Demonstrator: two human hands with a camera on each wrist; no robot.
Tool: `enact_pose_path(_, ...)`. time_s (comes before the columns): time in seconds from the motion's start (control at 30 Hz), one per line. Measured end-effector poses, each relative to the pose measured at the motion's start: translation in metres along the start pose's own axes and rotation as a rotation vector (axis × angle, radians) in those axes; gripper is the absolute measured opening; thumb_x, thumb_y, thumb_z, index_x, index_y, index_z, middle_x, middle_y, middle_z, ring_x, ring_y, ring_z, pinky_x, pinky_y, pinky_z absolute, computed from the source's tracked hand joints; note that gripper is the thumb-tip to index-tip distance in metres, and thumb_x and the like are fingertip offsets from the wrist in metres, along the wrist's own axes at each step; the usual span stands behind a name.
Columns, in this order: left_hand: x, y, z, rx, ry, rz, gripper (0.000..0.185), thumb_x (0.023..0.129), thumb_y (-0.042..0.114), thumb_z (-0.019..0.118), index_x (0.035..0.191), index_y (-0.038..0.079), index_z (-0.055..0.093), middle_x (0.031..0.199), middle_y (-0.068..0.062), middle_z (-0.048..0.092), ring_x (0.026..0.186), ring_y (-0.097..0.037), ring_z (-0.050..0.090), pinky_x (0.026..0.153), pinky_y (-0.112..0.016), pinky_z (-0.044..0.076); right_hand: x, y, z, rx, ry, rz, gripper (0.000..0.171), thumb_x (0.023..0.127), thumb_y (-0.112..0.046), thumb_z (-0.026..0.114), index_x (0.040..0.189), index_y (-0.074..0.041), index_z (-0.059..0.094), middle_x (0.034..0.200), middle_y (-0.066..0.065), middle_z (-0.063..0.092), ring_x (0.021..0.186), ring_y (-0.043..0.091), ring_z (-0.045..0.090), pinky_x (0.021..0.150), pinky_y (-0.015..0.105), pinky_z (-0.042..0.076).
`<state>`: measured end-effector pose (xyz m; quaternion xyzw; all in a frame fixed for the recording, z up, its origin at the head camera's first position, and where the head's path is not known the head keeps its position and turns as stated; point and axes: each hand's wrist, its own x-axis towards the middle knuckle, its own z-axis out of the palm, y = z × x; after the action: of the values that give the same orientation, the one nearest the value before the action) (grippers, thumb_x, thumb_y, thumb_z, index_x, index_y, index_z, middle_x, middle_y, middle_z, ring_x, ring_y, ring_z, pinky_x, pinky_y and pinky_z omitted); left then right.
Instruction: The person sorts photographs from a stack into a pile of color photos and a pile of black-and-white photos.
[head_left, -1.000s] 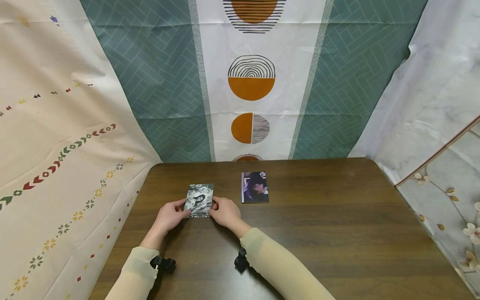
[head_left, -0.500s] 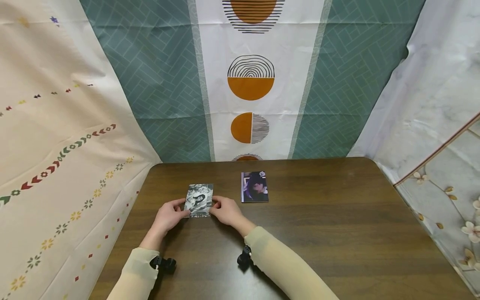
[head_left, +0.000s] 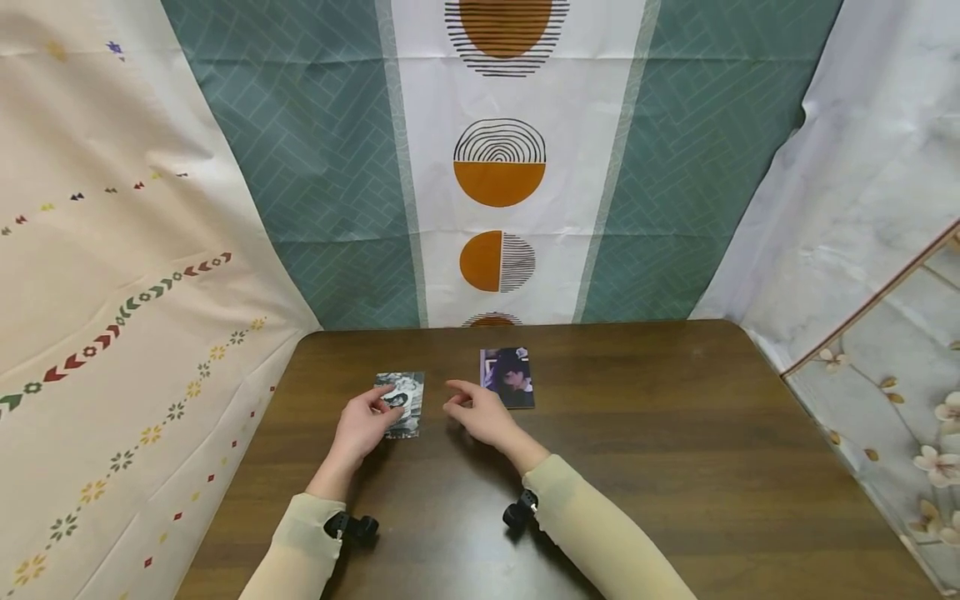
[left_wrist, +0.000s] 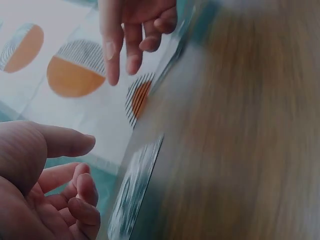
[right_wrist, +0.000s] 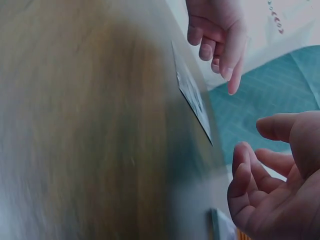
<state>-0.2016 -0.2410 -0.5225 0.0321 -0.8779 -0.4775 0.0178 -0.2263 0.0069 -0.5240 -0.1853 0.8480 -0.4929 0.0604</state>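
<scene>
A black-and-white photo card (head_left: 407,408) lies flat on the dark wooden table (head_left: 675,467). My left hand (head_left: 384,408) hovers at its left edge with loosely curled fingers that hold nothing; the left wrist view shows the card (left_wrist: 135,195) just beyond those fingers (left_wrist: 82,200). My right hand (head_left: 453,398) is lifted off the table between this card and a colour photo card (head_left: 508,377), its fingers relaxed and empty. In the right wrist view the black-and-white card (right_wrist: 192,97) lies under the left hand (right_wrist: 220,30).
Patterned cloths hang behind and on both sides of the table: teal and white with orange circles (head_left: 498,183) at the back, cream on the left, marble and floral on the right. Small black cameras (head_left: 517,510) sit on both wrists.
Both hands have let go of the black-and-white card, which now lies flat. The right hand has moved right toward the colour card, and the left hand has lifted a little.
</scene>
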Motion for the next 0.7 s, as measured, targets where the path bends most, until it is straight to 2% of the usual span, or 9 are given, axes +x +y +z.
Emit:
enact_pose_path(0.4, 0.009, 0.036, 0.062, -0.109, -0.081, 0.055, 0.051, 0.095, 0.009, 0.078, 0.143, -0.002, 0.065, 0.084, -0.004, 0.058, 0.066, -0.016, 0.052, 0.061, -0.03, 0.044, -0.007, 0.021, -0.049, -0.057, 0.089, 0.022, 0.041, 0.104, -0.019, 0.07, 0.142, -0.004, 0.068, 0.11, 0.005, 0.074, 0.101, 0.023, 0.069, 0.09, 0.043, 0.054)
enact_pose_path(0.53, 0.011, 0.045, 0.079, -0.131, -0.096, 0.064, 0.049, 0.095, 0.008, 0.079, 0.141, -0.002, 0.067, 0.083, -0.003, 0.058, 0.067, -0.016, 0.051, 0.062, -0.03, 0.043, -0.012, 0.029, -0.062, -0.053, 0.133, 0.057, 0.039, 0.104, -0.018, 0.07, 0.14, -0.004, 0.07, 0.109, 0.006, 0.074, 0.103, 0.027, 0.069, 0.089, 0.045, 0.055)
enact_pose_path(0.7, 0.012, 0.052, 0.095, -0.148, -0.113, 0.08, 0.049, 0.094, 0.006, 0.079, 0.14, -0.004, 0.067, 0.081, -0.002, 0.058, 0.065, -0.014, 0.05, 0.06, -0.028, 0.042, -0.017, 0.034, -0.074, -0.045, 0.144, 0.082, 0.039, 0.104, -0.019, 0.07, 0.14, -0.005, 0.07, 0.111, 0.007, 0.074, 0.108, 0.03, 0.07, 0.092, 0.048, 0.055)
